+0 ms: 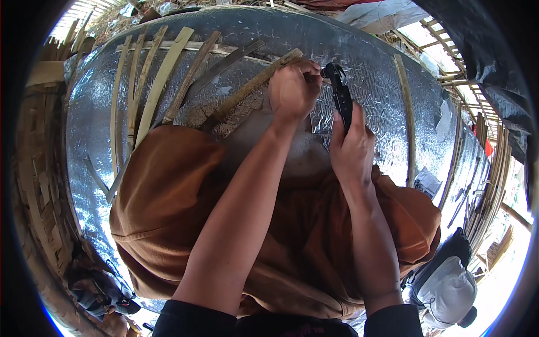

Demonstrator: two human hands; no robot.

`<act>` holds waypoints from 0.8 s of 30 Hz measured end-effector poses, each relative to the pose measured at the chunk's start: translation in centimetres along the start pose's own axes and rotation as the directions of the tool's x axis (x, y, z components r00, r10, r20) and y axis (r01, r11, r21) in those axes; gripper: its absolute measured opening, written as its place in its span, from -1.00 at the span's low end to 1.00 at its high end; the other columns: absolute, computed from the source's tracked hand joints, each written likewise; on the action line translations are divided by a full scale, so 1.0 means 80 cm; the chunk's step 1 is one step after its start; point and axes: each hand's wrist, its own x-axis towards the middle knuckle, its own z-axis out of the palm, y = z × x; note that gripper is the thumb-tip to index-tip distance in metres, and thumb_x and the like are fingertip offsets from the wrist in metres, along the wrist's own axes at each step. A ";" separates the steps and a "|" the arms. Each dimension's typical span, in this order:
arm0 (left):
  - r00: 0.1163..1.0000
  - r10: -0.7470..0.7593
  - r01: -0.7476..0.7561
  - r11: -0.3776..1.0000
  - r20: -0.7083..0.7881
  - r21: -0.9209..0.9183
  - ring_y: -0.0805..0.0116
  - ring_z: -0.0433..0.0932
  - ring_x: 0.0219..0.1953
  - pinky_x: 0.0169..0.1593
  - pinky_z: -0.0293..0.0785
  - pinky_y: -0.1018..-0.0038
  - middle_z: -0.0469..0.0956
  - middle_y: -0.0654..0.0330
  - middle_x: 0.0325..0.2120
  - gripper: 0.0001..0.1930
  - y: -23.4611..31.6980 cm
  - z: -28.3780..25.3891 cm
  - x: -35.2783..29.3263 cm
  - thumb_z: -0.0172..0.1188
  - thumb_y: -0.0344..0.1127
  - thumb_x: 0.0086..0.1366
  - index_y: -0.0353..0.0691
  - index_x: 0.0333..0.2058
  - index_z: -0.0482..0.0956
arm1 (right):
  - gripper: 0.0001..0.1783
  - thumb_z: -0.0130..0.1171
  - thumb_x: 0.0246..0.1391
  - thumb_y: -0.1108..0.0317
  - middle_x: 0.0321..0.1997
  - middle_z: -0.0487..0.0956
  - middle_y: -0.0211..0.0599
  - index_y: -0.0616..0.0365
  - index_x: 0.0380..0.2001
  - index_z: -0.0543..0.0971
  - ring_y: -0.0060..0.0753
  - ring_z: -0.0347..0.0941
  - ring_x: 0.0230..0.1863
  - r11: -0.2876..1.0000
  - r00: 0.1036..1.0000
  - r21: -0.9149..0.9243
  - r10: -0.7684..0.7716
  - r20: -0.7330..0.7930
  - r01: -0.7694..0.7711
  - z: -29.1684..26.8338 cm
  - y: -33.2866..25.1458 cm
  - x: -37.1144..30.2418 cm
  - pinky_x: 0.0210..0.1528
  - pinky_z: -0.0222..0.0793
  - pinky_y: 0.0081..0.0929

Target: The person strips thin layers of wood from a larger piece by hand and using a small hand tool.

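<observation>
My right hand (353,143) is wrapped round a black hand tool (340,92) with a narrow, hooked head; I cannot tell its exact kind. Just left of that head, my left hand (295,90) is closed, its fingertips pinched together close to the tool. Whatever they hold is mostly hidden by the fingers. Behind the left hand a split bamboo strip (247,90) slants up to the right, its cut end showing past the knuckles. I cannot tell whether the hand touches it. Both forearms reach over brown cloth (168,191) that covers my legs.
Several bamboo strips (160,84) lie side by side at the left on a silvery foil sheet (370,50). One long strip (406,118) lies to the right. A grey-white bag (446,292) sits at lower right. Woven bamboo (42,191) stands along the left.
</observation>
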 end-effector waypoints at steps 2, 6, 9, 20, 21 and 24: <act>0.999 0.011 -0.014 0.997 -0.040 -0.071 0.35 0.72 -0.40 -0.23 0.62 0.45 0.75 0.28 -0.32 -0.92 0.001 0.000 0.001 0.44 -0.38 0.09 -0.20 -0.42 0.74 | -0.61 0.10 0.32 0.37 -0.49 0.57 0.24 0.31 0.10 0.31 0.37 0.58 -0.43 0.994 0.993 0.104 -0.034 -0.114 0.046 0.002 -0.004 0.000 -0.53 0.40 0.13; 1.000 0.017 -0.018 0.999 -0.022 -0.047 0.35 0.72 -0.40 -0.23 0.62 0.46 0.75 0.29 -0.34 -0.93 0.001 0.001 0.000 0.43 -0.38 0.09 -0.19 -0.42 0.74 | -0.61 0.11 0.31 0.38 -0.45 0.58 0.24 0.32 0.11 0.33 0.35 0.59 -0.42 1.000 1.000 0.022 -0.011 -0.008 0.011 0.003 -0.001 0.005 -0.54 0.42 0.10; 0.999 -0.009 0.009 1.000 -0.051 0.004 0.36 0.72 -0.41 -0.25 0.61 0.47 0.75 0.29 -0.36 -0.92 -0.001 0.004 -0.001 0.44 -0.37 0.10 -0.20 -0.43 0.73 | -0.64 0.10 0.31 0.38 -0.47 0.58 0.24 0.31 0.08 0.33 0.36 0.58 -0.42 0.996 0.997 0.076 -0.048 -0.067 0.053 0.003 0.001 -0.002 -0.55 0.41 0.10; 0.996 0.070 -0.075 0.994 -0.056 -0.080 0.37 0.72 -0.42 -0.28 0.61 0.48 0.75 0.25 -0.37 -0.92 -0.003 0.004 0.000 0.44 -0.39 0.11 -0.23 -0.42 0.73 | -0.64 0.09 0.32 0.38 -0.50 0.57 0.23 0.32 0.08 0.33 0.35 0.59 -0.44 0.995 0.995 0.092 -0.018 -0.099 0.027 0.004 -0.001 0.000 -0.54 0.40 0.12; 0.996 0.074 -0.079 0.993 -0.058 -0.083 0.37 0.72 -0.42 -0.28 0.61 0.48 0.75 0.25 -0.37 -0.92 -0.003 0.004 0.000 0.44 -0.39 0.11 -0.23 -0.42 0.73 | -0.61 0.09 0.32 0.38 -0.49 0.57 0.21 0.32 0.11 0.32 0.34 0.59 -0.44 0.999 1.000 0.037 0.017 -0.025 -0.016 0.004 0.001 0.003 -0.54 0.41 0.11; 0.993 0.069 -0.074 0.996 -0.091 -0.047 0.36 0.72 -0.42 -0.26 0.62 0.47 0.75 0.25 -0.36 -0.92 -0.002 0.002 -0.001 0.44 -0.39 0.11 -0.22 -0.42 0.73 | -0.64 0.09 0.32 0.40 -0.52 0.56 0.21 0.32 0.09 0.32 0.36 0.57 -0.45 0.998 0.998 0.039 -0.040 -0.054 0.042 0.006 0.002 -0.004 -0.56 0.39 0.11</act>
